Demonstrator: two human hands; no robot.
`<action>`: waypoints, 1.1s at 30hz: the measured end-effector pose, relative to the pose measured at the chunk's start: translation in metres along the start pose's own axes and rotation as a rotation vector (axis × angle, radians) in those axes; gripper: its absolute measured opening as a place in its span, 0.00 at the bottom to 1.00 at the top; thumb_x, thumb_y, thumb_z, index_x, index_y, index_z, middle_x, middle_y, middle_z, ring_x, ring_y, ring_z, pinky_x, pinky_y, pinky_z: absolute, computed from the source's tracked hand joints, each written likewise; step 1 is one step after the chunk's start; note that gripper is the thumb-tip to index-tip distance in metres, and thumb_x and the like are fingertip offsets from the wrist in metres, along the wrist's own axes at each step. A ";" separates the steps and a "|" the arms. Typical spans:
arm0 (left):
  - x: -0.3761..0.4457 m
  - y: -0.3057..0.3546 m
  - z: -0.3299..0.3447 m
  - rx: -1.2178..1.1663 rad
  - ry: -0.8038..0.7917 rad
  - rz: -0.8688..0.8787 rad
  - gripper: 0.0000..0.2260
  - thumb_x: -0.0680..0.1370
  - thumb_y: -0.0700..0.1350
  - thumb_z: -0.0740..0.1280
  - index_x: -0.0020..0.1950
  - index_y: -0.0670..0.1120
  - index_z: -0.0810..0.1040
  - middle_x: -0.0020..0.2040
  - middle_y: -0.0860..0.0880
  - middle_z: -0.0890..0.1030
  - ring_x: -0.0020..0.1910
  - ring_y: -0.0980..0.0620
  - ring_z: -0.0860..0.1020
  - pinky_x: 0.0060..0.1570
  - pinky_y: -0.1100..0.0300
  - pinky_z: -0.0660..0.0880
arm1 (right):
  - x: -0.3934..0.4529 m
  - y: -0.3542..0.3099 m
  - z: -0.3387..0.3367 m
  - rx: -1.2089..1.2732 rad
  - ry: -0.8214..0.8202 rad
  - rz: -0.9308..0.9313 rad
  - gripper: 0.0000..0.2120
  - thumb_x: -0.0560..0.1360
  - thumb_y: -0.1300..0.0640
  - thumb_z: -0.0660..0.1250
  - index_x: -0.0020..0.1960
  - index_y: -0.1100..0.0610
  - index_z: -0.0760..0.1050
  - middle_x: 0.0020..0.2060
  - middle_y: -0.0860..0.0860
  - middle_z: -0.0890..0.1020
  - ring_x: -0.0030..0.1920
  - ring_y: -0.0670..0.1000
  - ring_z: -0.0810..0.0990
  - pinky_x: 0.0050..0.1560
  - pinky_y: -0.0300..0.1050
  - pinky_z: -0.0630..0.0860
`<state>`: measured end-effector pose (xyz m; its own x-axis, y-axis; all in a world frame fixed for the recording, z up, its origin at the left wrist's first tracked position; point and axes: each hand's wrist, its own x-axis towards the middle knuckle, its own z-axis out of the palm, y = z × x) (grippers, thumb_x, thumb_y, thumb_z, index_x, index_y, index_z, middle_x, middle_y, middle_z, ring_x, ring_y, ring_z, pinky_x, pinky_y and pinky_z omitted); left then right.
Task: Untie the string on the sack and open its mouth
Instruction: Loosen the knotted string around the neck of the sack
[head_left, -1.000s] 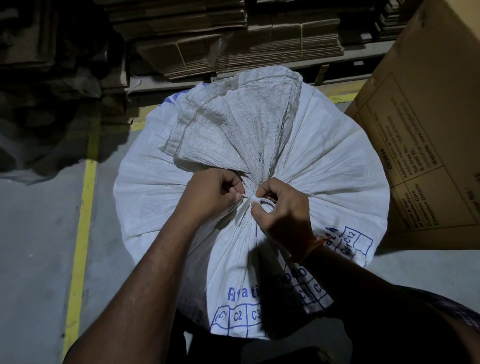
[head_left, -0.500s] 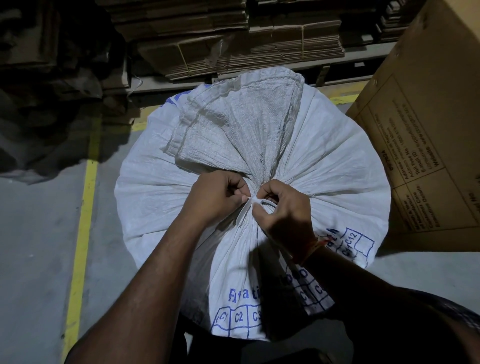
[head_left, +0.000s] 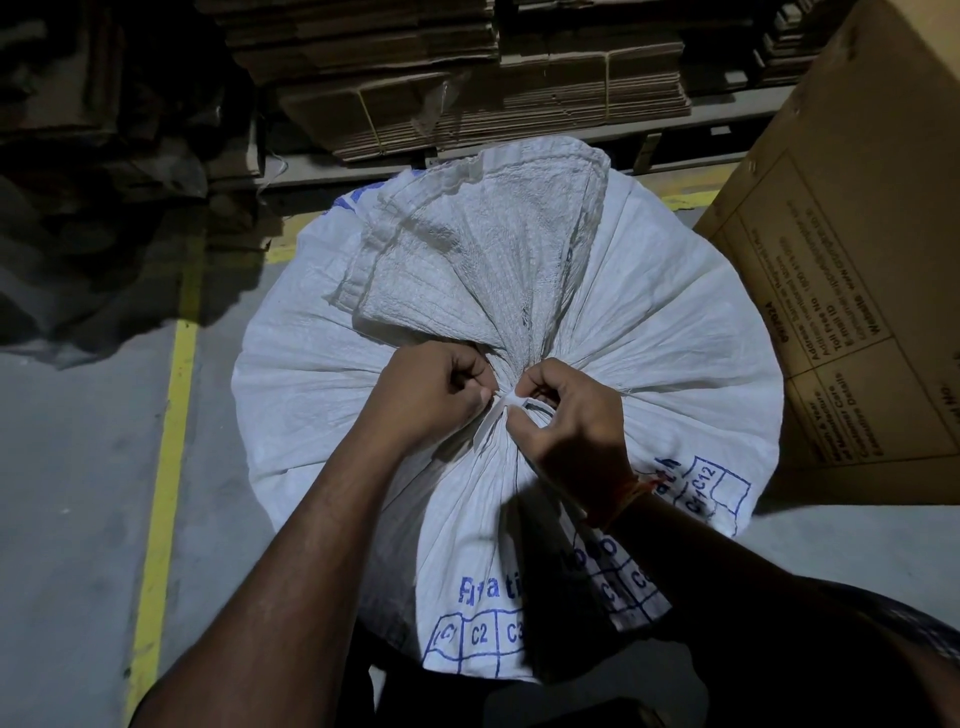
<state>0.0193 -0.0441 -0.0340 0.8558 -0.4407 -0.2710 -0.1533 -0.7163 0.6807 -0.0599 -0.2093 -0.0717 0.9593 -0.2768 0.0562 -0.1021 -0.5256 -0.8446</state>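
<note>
A full white woven sack (head_left: 649, 332) with blue print stands on the floor right below me. Its mouth is gathered into a tied neck at the centre, and the loose flap (head_left: 478, 244) above the tie lies folded toward the far side. A white string (head_left: 514, 402) wraps the neck and shows as a small loop between my hands. My left hand (head_left: 431, 395) is closed just left of the knot, pinching at the string. On the other side, my right hand (head_left: 571, 421) pinches the string loop with thumb and forefinger. The knot itself is mostly hidden by my fingers.
A large brown cardboard box (head_left: 872, 270) stands close against the sack's right side. Stacks of flattened cardboard (head_left: 467, 78) sit on a low rack behind the sack. A yellow floor line (head_left: 166, 467) runs along the left on grey concrete.
Both hands stay at the knot with only slight finger shifts. The string loop between them looks much the same.
</note>
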 end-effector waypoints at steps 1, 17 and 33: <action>0.000 0.000 0.001 -0.001 0.001 0.001 0.04 0.74 0.42 0.74 0.44 0.51 0.87 0.39 0.54 0.87 0.41 0.57 0.85 0.49 0.53 0.82 | 0.000 0.000 0.000 0.003 0.000 0.004 0.06 0.67 0.57 0.74 0.40 0.53 0.77 0.34 0.47 0.82 0.40 0.46 0.84 0.45 0.50 0.81; -0.004 0.005 -0.003 -0.071 -0.026 -0.039 0.06 0.74 0.53 0.77 0.44 0.52 0.87 0.39 0.53 0.87 0.41 0.54 0.84 0.45 0.56 0.80 | 0.000 -0.005 -0.004 -0.004 0.004 0.013 0.08 0.68 0.58 0.76 0.42 0.54 0.77 0.33 0.45 0.80 0.37 0.44 0.81 0.42 0.38 0.78; -0.003 0.008 -0.005 -0.064 -0.069 0.001 0.06 0.72 0.42 0.76 0.44 0.52 0.88 0.31 0.56 0.80 0.30 0.62 0.74 0.40 0.63 0.73 | -0.007 -0.003 -0.021 -0.302 0.064 -0.205 0.05 0.64 0.58 0.75 0.34 0.56 0.78 0.35 0.49 0.79 0.40 0.50 0.77 0.47 0.44 0.71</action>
<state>0.0179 -0.0460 -0.0243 0.8192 -0.4791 -0.3152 -0.1203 -0.6809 0.7224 -0.0721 -0.2222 -0.0581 0.9505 -0.1855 0.2492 0.0084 -0.7865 -0.6176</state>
